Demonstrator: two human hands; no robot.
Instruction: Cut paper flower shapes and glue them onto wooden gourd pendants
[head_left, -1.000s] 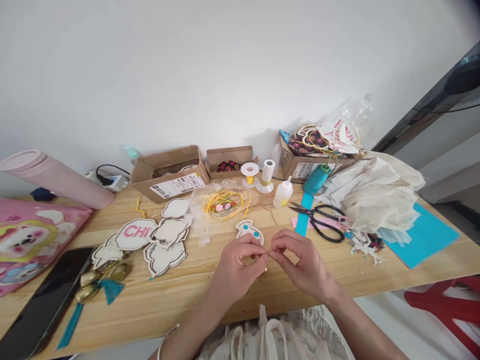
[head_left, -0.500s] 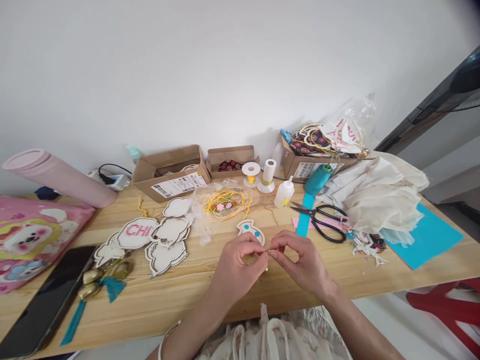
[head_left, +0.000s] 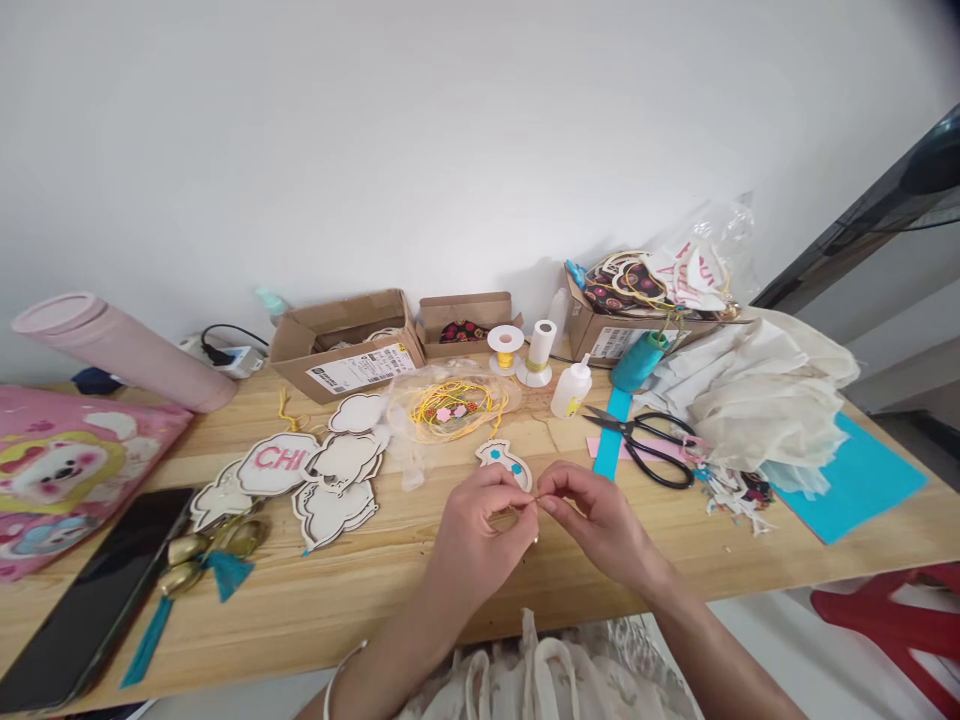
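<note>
My left hand (head_left: 487, 525) and my right hand (head_left: 592, 515) meet at their fingertips over the table's front part. Both are closed in a pinch on a thin yellowish string (head_left: 536, 500), mostly hidden by the fingers. A small shiny bead-like spot shows below the left fingertips, too small to name. Just behind my hands lies a white gourd-shaped ornament (head_left: 501, 460) with blue flowers and a yellow cord at its top. Black-handled scissors (head_left: 652, 450) lie to the right, across a blue strip (head_left: 609, 455).
Behind stand a glue bottle (head_left: 571, 388), spools (head_left: 505, 350), teal thread (head_left: 639, 362) and cardboard boxes (head_left: 360, 370). Yellow cords (head_left: 457, 408) lie in a plastic bag. White cutouts (head_left: 341, 510), brass bells (head_left: 180, 578) and a phone (head_left: 90, 600) are left; white fabric (head_left: 772, 390) is right.
Hardly anything differs: both hands keep their pinch at the same spot, with slight finger movement. The whole view has shifted a little.
</note>
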